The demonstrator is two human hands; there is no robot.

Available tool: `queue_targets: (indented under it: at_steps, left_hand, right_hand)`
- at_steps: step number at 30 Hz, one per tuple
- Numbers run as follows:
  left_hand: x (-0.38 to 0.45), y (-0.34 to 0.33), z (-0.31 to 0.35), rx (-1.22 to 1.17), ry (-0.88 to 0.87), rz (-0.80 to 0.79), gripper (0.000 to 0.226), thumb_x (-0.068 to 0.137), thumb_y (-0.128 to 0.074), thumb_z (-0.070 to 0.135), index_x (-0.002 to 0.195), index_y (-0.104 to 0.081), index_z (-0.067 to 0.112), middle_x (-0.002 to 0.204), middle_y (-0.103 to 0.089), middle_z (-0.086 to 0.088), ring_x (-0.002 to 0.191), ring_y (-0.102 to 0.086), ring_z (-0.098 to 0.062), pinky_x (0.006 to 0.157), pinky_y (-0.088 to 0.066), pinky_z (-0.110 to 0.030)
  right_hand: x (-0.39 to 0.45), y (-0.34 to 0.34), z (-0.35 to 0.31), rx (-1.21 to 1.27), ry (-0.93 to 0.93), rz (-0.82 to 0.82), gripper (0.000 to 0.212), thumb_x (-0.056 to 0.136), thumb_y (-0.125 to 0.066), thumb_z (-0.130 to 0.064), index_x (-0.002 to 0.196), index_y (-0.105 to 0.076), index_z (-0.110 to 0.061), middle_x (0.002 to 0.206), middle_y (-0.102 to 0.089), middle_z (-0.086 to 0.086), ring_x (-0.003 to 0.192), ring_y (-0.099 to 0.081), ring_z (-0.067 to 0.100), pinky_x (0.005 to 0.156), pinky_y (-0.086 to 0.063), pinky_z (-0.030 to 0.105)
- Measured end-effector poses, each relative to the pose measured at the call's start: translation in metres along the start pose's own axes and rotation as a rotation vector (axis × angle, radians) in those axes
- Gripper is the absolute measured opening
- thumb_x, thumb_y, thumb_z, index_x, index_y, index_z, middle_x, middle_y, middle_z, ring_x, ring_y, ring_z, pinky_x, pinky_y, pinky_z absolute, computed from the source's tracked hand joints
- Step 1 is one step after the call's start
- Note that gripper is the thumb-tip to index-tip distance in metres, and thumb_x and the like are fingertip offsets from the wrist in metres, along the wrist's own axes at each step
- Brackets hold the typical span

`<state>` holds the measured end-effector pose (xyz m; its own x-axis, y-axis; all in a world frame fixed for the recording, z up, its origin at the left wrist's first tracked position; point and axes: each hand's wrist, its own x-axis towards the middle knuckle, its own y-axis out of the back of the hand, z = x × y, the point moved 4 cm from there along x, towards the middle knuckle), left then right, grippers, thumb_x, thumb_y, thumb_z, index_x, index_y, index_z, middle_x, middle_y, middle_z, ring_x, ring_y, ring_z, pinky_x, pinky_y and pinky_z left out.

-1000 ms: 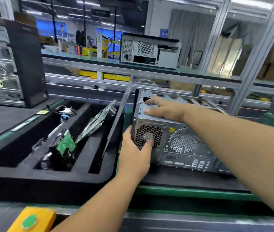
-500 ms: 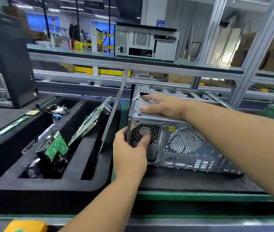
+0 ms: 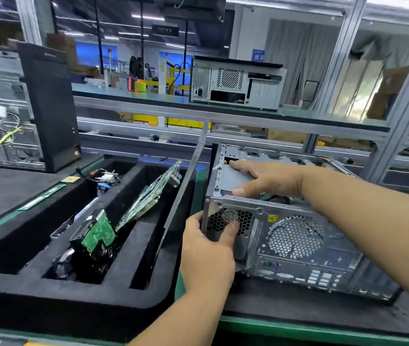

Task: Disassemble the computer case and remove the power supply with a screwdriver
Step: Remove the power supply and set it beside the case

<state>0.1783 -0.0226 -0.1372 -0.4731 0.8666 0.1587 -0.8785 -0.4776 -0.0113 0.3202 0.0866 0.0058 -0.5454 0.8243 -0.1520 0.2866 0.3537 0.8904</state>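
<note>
Risk: power supply (image 3: pixel 233 181) jams in computer case (image 3: pixel 298 245); left hand (image 3: pixel 208 253) grips its vent corner, right hand (image 3: pixel 268 181) lies flat on top; hidden cables may snag.

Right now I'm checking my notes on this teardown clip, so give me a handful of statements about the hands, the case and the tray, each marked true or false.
1. The left hand grips the rear corner of the computer case, thumb on the honeycomb grille. True.
2. The right hand holds a screwdriver. False: it holds no tool and lies with straight fingers on the power supply inside the open case.
3. The case lies on its side with its open side facing up. True.
4. The black foam tray sits to the right of the case. False: it sits to the left.
5. A green circuit board lies in the tray. True.
</note>
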Motion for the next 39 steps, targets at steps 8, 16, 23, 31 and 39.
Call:
queue_targets:
  at_steps: [8,16,23,31,39]
  left_hand:
    - [0.001,-0.001,0.000,-0.007,-0.071,-0.010,0.041,0.090,-0.070,0.053,0.127,-0.056,0.045,0.115,-0.069,0.022,0.109,-0.063,0.002,0.094,-0.052,-0.029]
    - [0.002,0.000,-0.005,0.011,-0.071,-0.002,0.026,0.101,-0.056,0.043,0.126,-0.059,0.047,0.109,-0.070,0.025,0.102,-0.063,0.006,0.082,-0.048,-0.023]
    - [0.006,0.002,-0.009,-0.045,-0.020,0.039,0.019,0.094,-0.066,0.047,0.113,-0.065,0.050,0.095,-0.073,0.025,0.087,-0.068,0.003,0.076,-0.053,-0.027]
    - [0.010,0.001,-0.010,-0.063,-0.056,0.042,0.016,0.092,-0.066,0.048,0.107,-0.067,0.042,0.089,-0.075,0.020,0.081,-0.069,0.000,0.072,-0.053,-0.028]
    - [0.007,0.003,-0.013,0.019,-0.056,0.031,0.019,0.105,-0.050,0.040,0.118,-0.063,0.046,0.099,-0.073,0.022,0.089,-0.066,0.003,0.073,-0.049,-0.023]
  right_hand:
    - [0.000,0.011,0.000,-0.040,0.069,0.173,0.108,0.051,-0.072,-0.078,0.145,-0.043,-0.034,0.145,-0.046,-0.003,0.128,-0.049,0.016,0.103,-0.037,0.032]
    - [-0.006,0.012,0.003,-0.001,0.059,0.189,0.083,0.057,-0.082,-0.067,0.126,-0.047,-0.036,0.149,-0.046,0.008,0.130,-0.049,0.025,0.110,-0.042,0.045]
    - [0.000,0.002,-0.001,0.024,0.097,0.108,0.103,0.070,-0.074,-0.063,0.156,-0.028,-0.031,0.157,-0.033,-0.008,0.138,-0.038,0.010,0.109,-0.031,0.027]
    - [0.005,0.005,0.004,0.064,0.087,0.173,0.106,0.050,-0.081,-0.062,0.142,-0.033,-0.042,0.136,-0.046,-0.005,0.101,-0.057,-0.001,0.077,-0.052,0.023]
    - [-0.019,0.018,0.045,0.065,-0.012,0.139,0.106,0.058,-0.087,-0.058,0.145,-0.028,-0.051,0.149,-0.038,-0.003,0.141,-0.037,0.013,0.110,-0.036,0.034]
